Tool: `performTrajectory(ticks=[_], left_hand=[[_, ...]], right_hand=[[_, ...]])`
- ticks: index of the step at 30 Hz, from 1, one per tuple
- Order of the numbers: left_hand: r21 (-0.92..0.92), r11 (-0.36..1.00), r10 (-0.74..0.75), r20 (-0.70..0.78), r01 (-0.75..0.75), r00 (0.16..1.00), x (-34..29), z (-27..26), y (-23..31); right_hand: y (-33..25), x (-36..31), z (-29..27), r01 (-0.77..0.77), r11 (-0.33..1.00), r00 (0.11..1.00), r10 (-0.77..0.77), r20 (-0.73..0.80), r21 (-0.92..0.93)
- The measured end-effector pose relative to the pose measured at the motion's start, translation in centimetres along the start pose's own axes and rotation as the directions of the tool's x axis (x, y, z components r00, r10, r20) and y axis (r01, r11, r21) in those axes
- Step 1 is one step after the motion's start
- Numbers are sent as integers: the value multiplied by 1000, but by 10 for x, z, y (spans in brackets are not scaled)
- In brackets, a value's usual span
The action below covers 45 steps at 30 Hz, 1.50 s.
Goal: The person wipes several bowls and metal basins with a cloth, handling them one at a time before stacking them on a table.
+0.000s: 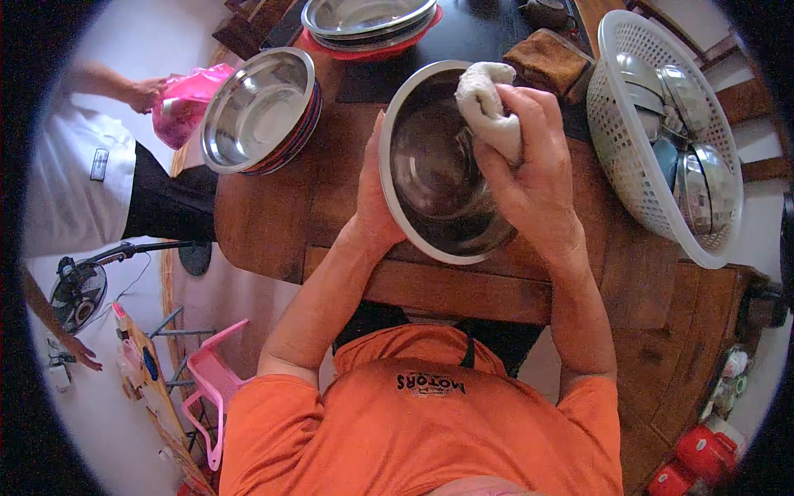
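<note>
A steel bowl is tilted toward me above the near edge of the wooden table. My left hand grips its left rim, the fingers wrapped behind the outer wall. In my right hand is a folded white cloth, pinched between thumb and fingers at the bowl's upper right rim. The bowl's inside is bare and shiny. To the left stands a stack of steel bowls, with coloured rims showing below the top one. At right, a white perforated plastic basket holds several steel bowls.
More steel basins sit on a red one at the far side. A brown folded cloth lies near the basket. At left, a person in a white shirt holds a pink plastic bag. A pink chair and a fan stand left.
</note>
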<state>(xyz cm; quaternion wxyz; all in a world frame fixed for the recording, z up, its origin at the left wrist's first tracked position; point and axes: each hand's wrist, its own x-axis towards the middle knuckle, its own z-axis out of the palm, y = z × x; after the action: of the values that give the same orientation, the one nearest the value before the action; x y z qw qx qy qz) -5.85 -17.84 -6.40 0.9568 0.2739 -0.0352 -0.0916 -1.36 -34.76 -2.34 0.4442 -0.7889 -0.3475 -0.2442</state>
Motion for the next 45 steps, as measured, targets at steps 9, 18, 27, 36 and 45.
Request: performTrajectory(ticks=[9,18,27,36,45], left_hand=[[-83,995,-68,-56,63,996,3,6,-2],[46,997,57,-42,-56,997,4,-8,-2],[-180,967,-183,11,182,983,-3,-15,12],[-275,950,-108,154,148,982,5,-17,12],[-356,931,72,397,81,915,1,-17,13]], right_hand=[[-9,-3,5,45,982,980,-79,180,186],[-14,3,10,44,935,914,-180,363,351],[-13,12,0,-67,895,798,-217,563,440],[-8,11,14,340,927,935,-317,156,-156],[-5,5,16,234,906,949,-134,284,-354]])
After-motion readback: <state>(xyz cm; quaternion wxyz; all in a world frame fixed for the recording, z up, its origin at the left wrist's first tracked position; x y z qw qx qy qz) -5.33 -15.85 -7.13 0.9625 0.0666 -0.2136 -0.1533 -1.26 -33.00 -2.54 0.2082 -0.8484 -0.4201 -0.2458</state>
